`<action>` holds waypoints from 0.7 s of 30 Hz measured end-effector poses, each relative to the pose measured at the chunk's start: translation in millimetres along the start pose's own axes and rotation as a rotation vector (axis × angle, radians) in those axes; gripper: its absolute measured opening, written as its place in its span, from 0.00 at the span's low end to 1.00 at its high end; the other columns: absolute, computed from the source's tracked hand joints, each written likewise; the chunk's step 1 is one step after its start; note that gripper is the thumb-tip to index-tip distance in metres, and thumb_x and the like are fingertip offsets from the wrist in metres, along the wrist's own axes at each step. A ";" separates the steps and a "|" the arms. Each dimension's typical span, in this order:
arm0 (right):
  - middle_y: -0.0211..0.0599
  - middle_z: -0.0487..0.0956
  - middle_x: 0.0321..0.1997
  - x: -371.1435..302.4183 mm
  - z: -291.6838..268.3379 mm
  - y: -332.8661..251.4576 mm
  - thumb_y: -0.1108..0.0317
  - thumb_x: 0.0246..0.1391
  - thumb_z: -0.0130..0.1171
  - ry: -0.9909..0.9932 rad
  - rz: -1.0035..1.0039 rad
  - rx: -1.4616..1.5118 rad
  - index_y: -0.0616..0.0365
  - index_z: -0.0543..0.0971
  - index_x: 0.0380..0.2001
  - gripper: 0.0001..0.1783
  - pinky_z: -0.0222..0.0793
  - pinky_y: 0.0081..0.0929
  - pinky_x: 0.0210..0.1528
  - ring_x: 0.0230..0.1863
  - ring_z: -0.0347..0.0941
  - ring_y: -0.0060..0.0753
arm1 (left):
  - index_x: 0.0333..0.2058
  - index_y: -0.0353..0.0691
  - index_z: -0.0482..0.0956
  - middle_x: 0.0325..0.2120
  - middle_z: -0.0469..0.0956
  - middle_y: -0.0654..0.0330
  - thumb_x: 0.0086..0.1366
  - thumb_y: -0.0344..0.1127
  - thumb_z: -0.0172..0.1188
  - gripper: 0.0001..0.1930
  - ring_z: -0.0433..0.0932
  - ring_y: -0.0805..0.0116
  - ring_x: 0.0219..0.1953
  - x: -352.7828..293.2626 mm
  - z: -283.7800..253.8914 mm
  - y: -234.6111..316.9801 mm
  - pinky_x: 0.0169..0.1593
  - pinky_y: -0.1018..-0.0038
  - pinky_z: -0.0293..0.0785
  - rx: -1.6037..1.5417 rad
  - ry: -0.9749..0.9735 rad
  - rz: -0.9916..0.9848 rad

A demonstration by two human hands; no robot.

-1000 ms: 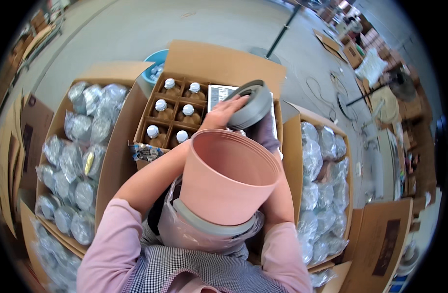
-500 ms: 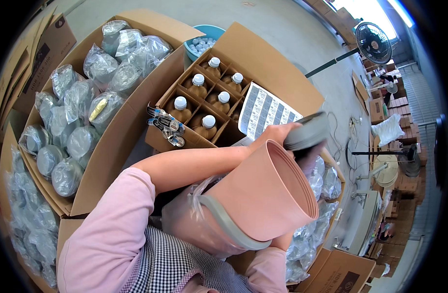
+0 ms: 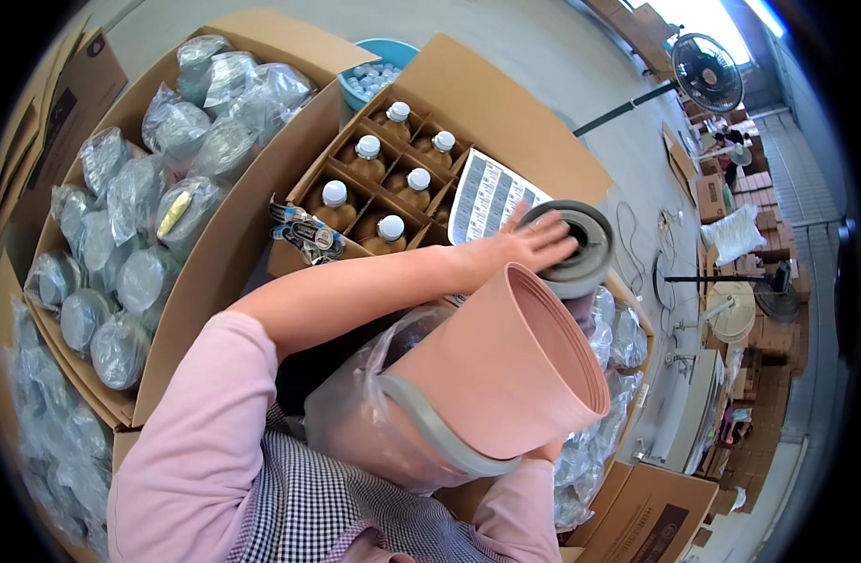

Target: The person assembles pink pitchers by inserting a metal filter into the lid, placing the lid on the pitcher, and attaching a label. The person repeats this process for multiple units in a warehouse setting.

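Note:
A large pink wide-mouthed container [image 3: 506, 375] with a threaded rim and grey handle band leans across my lap, its mouth tilted to the right. A clear plastic bag [image 3: 355, 422] covers its lower part. My left hand [image 3: 524, 246] reaches over behind the mouth, fingers spread, over the near-left side of a round grey lid [image 3: 585, 246]. Whether the fingers touch the lid is unclear. Beneath the lid, a purplish, seemingly gloved part of my right hand [image 3: 579, 314] supports it. The container hides the fingers and most of that hand.
An open carton [image 3: 262, 169] of bagged containers stands left. Ahead, a divided carton [image 3: 534, 113] holds brown bottles with white caps, a label sheet [image 3: 491, 197] and small tags [image 3: 304, 235]. Behind is a blue basin [image 3: 393, 52]. More bagged items [image 3: 627, 338] lie right; a fan [image 3: 707, 73] stands beyond.
The grey lid has turned from nearly edge-on to face up toward me. My left hand has loosened from its edge and spread its fingers. The container has stayed nearly in place.

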State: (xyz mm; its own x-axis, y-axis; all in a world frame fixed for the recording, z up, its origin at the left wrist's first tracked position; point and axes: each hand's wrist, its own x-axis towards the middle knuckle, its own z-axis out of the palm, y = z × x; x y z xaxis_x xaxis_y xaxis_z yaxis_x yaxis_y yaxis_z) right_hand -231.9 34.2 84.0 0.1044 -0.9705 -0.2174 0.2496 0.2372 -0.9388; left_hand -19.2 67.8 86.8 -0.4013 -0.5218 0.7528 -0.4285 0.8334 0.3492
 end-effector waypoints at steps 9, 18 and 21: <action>0.64 0.77 0.49 11.9 8.3 11.2 0.32 0.58 0.39 0.474 0.168 -1.519 0.62 0.67 0.56 0.42 0.66 0.47 0.58 0.55 0.73 0.59 | 0.47 0.26 0.77 0.32 0.81 0.49 0.68 0.51 0.56 0.27 0.81 0.62 0.32 -38.7 -22.0 -67.8 0.40 0.71 0.78 -0.568 -0.310 -1.078; 0.61 0.78 0.48 -32.4 -45.3 -28.1 0.42 0.62 0.43 0.582 -0.070 -1.346 0.62 0.68 0.52 0.32 0.66 0.49 0.53 0.51 0.73 0.63 | 0.42 0.33 0.78 0.38 0.82 0.46 0.54 0.32 0.68 0.17 0.82 0.50 0.40 -41.7 83.2 -111.5 0.42 0.62 0.77 -0.279 -0.159 -1.193; 0.61 0.77 0.48 -58.4 -64.7 -31.8 0.42 0.62 0.44 0.626 -0.096 -1.406 0.64 0.68 0.51 0.32 0.66 0.50 0.52 0.51 0.73 0.64 | 0.43 0.39 0.76 0.37 0.81 0.47 0.54 0.20 0.63 0.16 0.80 0.47 0.43 -35.3 96.4 -102.7 0.44 0.64 0.75 -0.395 0.087 -0.897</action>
State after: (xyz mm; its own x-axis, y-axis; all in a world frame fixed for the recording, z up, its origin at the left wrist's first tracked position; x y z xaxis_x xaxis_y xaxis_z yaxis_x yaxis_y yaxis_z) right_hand -308.2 80.5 109.3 -0.3555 -0.9269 0.1205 -0.8850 0.2924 -0.3622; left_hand -39.0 -17.0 -29.4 0.0081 -0.9886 0.1506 -0.2375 0.1444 0.9606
